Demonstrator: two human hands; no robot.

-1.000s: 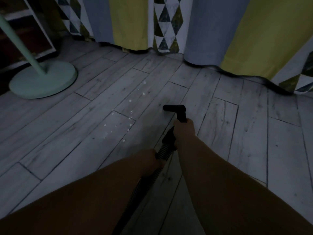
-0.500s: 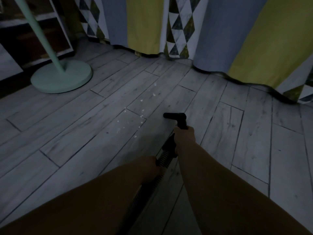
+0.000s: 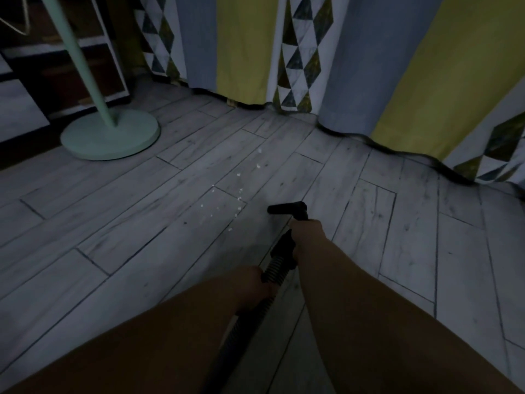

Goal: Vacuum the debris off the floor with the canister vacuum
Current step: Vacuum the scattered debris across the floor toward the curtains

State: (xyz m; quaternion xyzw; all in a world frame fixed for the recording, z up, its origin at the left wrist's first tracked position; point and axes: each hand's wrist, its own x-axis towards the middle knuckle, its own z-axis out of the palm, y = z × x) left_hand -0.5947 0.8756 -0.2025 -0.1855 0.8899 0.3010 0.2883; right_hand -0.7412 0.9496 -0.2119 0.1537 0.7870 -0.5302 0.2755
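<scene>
Pale grey plank floor (image 3: 119, 251) carries a loose trail of white crumbs (image 3: 239, 198) (small, scattered), a mint stand base (image 3: 113, 139) and trailing curtain hems (image 3: 397, 150).

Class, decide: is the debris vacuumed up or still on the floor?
Still on the floor: white crumbs lie scattered just left of the black nozzle.

Our two bare arms in dim light
We see our left forearm (image 3: 170, 331) and right forearm (image 3: 355, 308) uncovered from the lower edge up to the left hand (image 3: 250, 280) and right hand (image 3: 308, 231), all smooth and deeply shadowed.
</scene>
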